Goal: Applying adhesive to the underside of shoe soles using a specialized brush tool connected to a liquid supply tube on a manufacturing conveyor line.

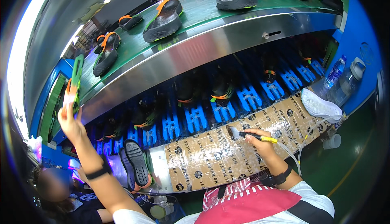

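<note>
Two hands stand well apart: the left hand (72, 122) is raised at the left, its fingers closed on the near end of a green and orange shoe piece (77, 75), though blur hides exactly how they sit, while the right hand (262, 143) grips a brush (245, 134) over the right half of the worktop (159, 171). The shoe piece is long and narrow, its long axis pointing up and away from the left hand, beside the left end of the green belt (195, 25); whether it touches the belt I cannot tell. Seen from the right hand, it lies well to the left and farther off, so the left arm is plainly the nearer one. The brush lies crosswise, bristles toward the left, above the cardboard cover (203, 159); whether the bristles touch it is unclear. A thin hose (291, 154) trails from its yellow end toward the near right. Between the two hands, closer to the left forearm, a pair of dark soles (140, 165) rests side by side at the left part of the worktop, with blue racks (196, 119) along the far side and a white shoe form (321, 106) at the right end
</note>
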Motion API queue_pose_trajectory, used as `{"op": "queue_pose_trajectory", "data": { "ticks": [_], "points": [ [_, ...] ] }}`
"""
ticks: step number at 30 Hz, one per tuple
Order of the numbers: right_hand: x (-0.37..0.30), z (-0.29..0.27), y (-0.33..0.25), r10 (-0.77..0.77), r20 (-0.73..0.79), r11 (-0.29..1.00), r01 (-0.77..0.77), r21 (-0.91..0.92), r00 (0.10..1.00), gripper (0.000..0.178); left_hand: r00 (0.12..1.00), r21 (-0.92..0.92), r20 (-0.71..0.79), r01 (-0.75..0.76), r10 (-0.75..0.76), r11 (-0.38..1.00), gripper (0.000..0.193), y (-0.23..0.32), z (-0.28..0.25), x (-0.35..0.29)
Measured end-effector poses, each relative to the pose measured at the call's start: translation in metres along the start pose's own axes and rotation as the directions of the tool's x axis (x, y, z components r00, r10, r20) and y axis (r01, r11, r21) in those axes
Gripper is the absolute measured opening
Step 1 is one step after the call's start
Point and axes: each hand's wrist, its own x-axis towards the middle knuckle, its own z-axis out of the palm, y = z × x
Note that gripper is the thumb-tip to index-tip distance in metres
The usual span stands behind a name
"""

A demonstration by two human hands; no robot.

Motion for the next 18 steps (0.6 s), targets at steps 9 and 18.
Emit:
{"op": "queue_pose_trajectory", "data": {
  "ticks": [9,18],
  "points": [
    [-0.018,-0.011,-0.006,-0.014,-0.17,0.991,0.037,0.129,0.985,0.027,0.985,0.197,0.104,-0.156,0.138,0.968,0.025,0.042,-0.025,-0.269],
    [-0.047,-0.014,-0.002,0.002,-0.13,0.995,0.011,0.099,0.992,0.027,0.828,0.456,0.125,0.441,-0.547,0.773,0.025,-0.044,-0.033,-0.426]
  ]
}}
